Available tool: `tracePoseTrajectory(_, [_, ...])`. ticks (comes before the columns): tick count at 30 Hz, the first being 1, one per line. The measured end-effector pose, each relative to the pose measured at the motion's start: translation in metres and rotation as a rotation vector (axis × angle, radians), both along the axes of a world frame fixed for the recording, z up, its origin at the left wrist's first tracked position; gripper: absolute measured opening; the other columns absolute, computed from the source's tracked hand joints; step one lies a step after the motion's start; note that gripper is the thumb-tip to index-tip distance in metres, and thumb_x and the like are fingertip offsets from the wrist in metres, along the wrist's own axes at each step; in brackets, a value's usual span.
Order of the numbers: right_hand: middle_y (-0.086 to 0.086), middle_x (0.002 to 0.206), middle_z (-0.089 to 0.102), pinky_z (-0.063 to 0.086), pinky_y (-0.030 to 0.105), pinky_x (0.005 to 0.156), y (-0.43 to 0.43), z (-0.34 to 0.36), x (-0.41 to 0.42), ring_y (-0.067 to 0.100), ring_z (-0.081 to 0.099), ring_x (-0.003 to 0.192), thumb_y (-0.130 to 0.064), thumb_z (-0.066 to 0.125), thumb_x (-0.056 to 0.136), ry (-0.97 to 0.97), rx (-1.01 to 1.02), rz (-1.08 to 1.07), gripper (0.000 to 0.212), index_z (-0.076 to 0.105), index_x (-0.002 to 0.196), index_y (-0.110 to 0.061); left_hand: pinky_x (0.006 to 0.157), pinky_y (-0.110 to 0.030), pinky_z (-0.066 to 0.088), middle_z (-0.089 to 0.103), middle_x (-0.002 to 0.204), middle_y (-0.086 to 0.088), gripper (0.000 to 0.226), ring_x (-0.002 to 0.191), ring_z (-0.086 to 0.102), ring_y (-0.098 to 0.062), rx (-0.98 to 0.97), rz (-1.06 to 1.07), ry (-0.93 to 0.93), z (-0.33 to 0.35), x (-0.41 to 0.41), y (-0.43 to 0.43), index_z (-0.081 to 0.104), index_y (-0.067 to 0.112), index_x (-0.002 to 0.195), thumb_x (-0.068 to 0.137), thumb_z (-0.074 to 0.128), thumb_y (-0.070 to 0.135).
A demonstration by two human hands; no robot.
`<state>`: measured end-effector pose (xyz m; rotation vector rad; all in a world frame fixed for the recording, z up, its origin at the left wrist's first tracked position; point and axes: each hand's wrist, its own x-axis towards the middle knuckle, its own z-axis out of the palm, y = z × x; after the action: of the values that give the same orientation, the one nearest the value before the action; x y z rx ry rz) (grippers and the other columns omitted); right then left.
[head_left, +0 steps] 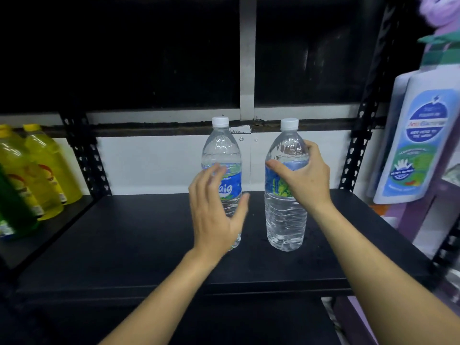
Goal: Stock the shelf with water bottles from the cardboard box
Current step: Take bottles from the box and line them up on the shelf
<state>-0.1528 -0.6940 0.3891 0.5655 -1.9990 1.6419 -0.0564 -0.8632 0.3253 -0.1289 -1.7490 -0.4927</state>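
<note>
Two bare forearms reach in from six o'clock across the front edge of a black shelf [124, 232]. The left hand [216, 212] has its grip wide apart, fingers straight and spread, thumb pointing toward three o'clock; it is blurred and closes on nothing. It hovers in front of the left water bottle [222, 150], hiding much of the lower half and part of the blue label. Whether the palm touches the plastic cannot be told.

The right hand [301, 180] has its grip clamped on the right water bottle [286, 220] at label height. The thumb lies across the front toward nine o'clock and the fingers curl round the far side, near the shoulder of the bottle.

Both bottles are clear, full and white-capped, and both stand upright near the middle of the shelf board. The right one is at three o'clock of the left one, with a plain gap between them.

Farther off at nine o'clock, past a black perforated post, yellow bottles [42, 170] stand in a row on the next shelf, with a green bottle [12, 207] nearer the edge. At three o'clock, tall white bottles [410, 145] with blue and green labels hang close to the view. Behind the shelf is a white wall [161, 165], and above it a dark window [124, 58].
</note>
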Motion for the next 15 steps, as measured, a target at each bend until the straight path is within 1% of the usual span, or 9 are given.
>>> tracePoseTrajectory(1, [-0.012,0.106,0.068,0.055,0.029,0.091,-0.001,0.000,-0.001,0.011,0.068,0.099,-0.046,0.091,0.068,0.013,0.006,-0.010,0.073,0.055,0.126,-0.022,0.116,-0.040,0.036,0.054,0.140,-0.015,0.060,0.131,0.049,-0.032,-0.062,-0.031,0.023,-0.005,-0.001,0.008,0.047,0.007,0.139,0.090,0.075,0.027])
tracePoseTrajectory(3, [-0.012,0.105,0.068,0.052,0.022,0.087,0.000,0.000,-0.002,0.010,0.068,0.098,-0.049,0.088,0.070,0.023,0.017,-0.014,0.071,0.054,0.127,-0.021,0.117,-0.040,0.036,0.052,0.141,-0.012,0.058,0.134,0.049,-0.029,-0.094,-0.137,-0.012,-0.014,-0.005,0.023,0.046,0.007,0.140,0.091,0.073,0.022])
tracePoseTrajectory(4, [-0.011,0.108,0.068,0.051,0.017,0.085,0.001,0.000,-0.002,0.007,0.067,0.098,-0.050,0.086,0.073,0.016,0.026,0.003,0.070,0.053,0.128,-0.021,0.119,-0.039,0.036,0.050,0.145,-0.010,0.058,0.137,0.047,-0.026,-0.065,-0.194,-0.064,-0.018,-0.007,0.031,0.045,0.007,0.142,0.093,0.071,0.022])
tracePoseTrajectory(6, [-0.013,0.113,0.066,0.046,0.003,0.077,0.006,0.000,0.000,0.000,0.064,0.098,-0.054,0.077,0.081,-0.006,0.059,0.055,0.067,0.050,0.133,-0.022,0.120,-0.040,0.036,0.042,0.154,-0.005,0.061,0.145,0.041,-0.018,0.075,-0.286,-0.241,-0.023,-0.013,0.043,0.039,0.009,0.150,0.098,0.065,0.027])
tracePoseTrajectory(8, [-0.022,0.112,0.063,0.045,0.001,0.075,0.013,-0.003,0.004,-0.009,0.063,0.095,-0.058,0.065,0.087,-0.005,0.095,0.105,0.063,0.047,0.138,-0.024,0.119,-0.043,0.037,0.036,0.160,0.001,0.068,0.147,0.038,-0.014,0.214,-0.345,-0.445,-0.027,-0.022,0.051,0.029,0.019,0.157,0.100,0.060,0.039])
tracePoseTrajectory(10, [-0.020,0.112,0.066,0.049,0.006,0.077,0.022,-0.011,0.007,-0.011,0.065,0.092,-0.061,0.054,0.090,-0.024,0.095,0.130,0.061,0.049,0.140,-0.026,0.116,-0.044,0.041,0.040,0.158,0.007,0.073,0.144,0.042,-0.011,0.302,-0.407,-0.565,-0.034,-0.032,0.056,0.023,0.030,0.159,0.099,0.058,0.051])
tracePoseTrajectory(12, [-0.013,0.116,0.071,0.054,0.017,0.087,0.032,-0.028,0.008,-0.006,0.067,0.100,-0.060,0.050,0.094,-0.072,0.059,0.132,0.054,0.053,0.138,-0.028,0.114,-0.044,0.045,0.046,0.155,0.011,0.074,0.141,0.047,-0.008,0.379,-0.465,-0.601,-0.044,-0.039,0.059,0.021,0.037,0.158,0.096,0.057,0.056])
tracePoseTrajectory(14, [-0.010,0.119,0.072,0.054,0.029,0.098,0.041,-0.051,0.009,0.001,0.068,0.109,-0.055,0.050,0.099,-0.128,0.020,0.141,0.046,0.058,0.136,-0.028,0.112,-0.044,0.047,0.051,0.151,0.011,0.072,0.139,0.050,-0.007,0.432,-0.470,-0.593,-0.056,-0.043,0.063,0.025,0.037,0.156,0.095,0.058,0.057])
tracePoseTrajectory(15, [-0.010,0.121,0.072,0.054,0.032,0.101,0.044,-0.063,0.010,0.001,0.067,0.112,-0.052,0.051,0.101,-0.155,0.004,0.152,0.043,0.059,0.135,-0.027,0.111,-0.044,0.048,0.053,0.150,0.012,0.071,0.137,0.052,-0.007,0.457,-0.466,-0.580,-0.063,-0.045,0.065,0.028,0.036,0.154,0.094,0.059,0.056])
